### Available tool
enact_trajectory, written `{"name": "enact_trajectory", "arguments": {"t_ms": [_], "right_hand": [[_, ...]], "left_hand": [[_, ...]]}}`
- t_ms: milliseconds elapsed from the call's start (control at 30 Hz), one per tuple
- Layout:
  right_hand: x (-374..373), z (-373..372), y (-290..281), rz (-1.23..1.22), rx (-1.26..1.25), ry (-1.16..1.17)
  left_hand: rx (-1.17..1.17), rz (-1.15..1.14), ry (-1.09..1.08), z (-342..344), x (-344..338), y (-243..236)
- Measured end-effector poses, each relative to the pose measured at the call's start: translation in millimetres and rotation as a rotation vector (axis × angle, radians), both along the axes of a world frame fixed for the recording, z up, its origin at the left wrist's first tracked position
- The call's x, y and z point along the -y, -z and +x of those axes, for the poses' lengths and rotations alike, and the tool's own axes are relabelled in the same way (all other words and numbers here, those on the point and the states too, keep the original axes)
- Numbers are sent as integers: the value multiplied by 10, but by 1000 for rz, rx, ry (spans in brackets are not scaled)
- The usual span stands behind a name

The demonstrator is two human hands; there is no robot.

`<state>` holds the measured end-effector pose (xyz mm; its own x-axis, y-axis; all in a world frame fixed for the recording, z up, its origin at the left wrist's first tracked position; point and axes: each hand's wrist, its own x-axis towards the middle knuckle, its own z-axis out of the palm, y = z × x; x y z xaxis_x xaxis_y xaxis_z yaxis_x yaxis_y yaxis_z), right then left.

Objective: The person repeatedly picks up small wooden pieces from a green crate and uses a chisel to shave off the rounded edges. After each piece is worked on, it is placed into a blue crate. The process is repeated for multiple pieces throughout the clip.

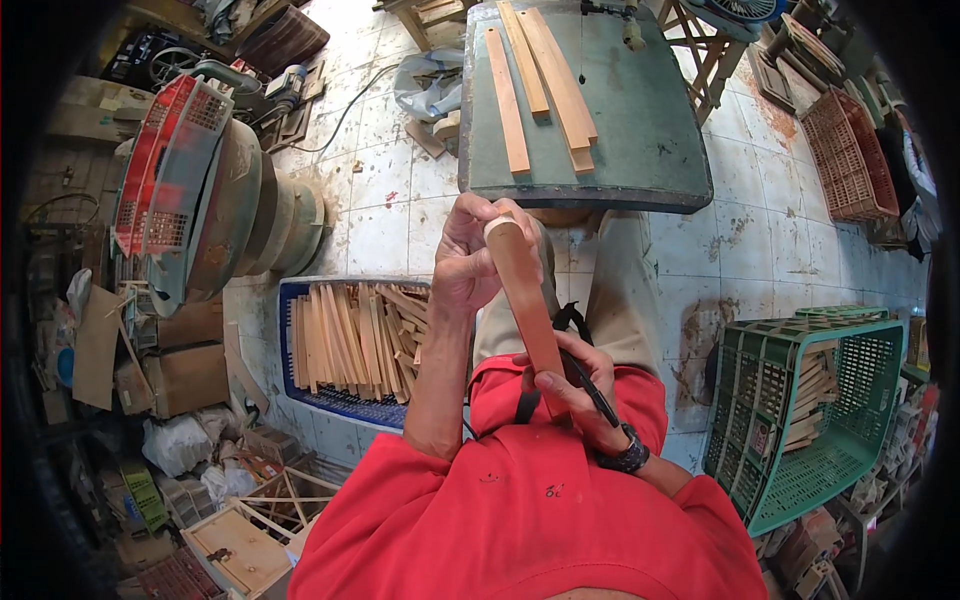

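A wooden strip slants in front of my body, its far end raised near the table's edge and its near end against my red shirt. My left hand is closed around the far end, with the fingers at its pale tip. Lower down, my right hand grips the near part of the strip. A dark, pen-like tool also lies in my right hand; its exact kind is unclear. Beyond my hands, several wooden strips rest lengthwise on a green-topped table.
Left of my legs, a blue crate is full of wooden strips. A green crate on its side at the right holds more wood. A large machine with a red guard stands at the left. A reddish crate sits far right.
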<state>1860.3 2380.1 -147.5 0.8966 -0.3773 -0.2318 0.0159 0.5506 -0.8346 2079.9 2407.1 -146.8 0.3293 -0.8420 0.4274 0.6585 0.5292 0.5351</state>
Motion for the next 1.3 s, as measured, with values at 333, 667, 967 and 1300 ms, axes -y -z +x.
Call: {"name": "enact_trajectory", "arguments": {"t_ms": [333,667,967,1300], "right_hand": [[-6,-7,55,44,9,33],[-7,-9,61,40,-6,38],[1,-14,62,15,-8,32],[40,12,-2,140,54,66]], "left_hand": [[6,29,31,12,15,11],[-25,5,42,17,31,69],[-31,-17,78,18,58,69],[-104,258,92,-185,-91,-286]]}}
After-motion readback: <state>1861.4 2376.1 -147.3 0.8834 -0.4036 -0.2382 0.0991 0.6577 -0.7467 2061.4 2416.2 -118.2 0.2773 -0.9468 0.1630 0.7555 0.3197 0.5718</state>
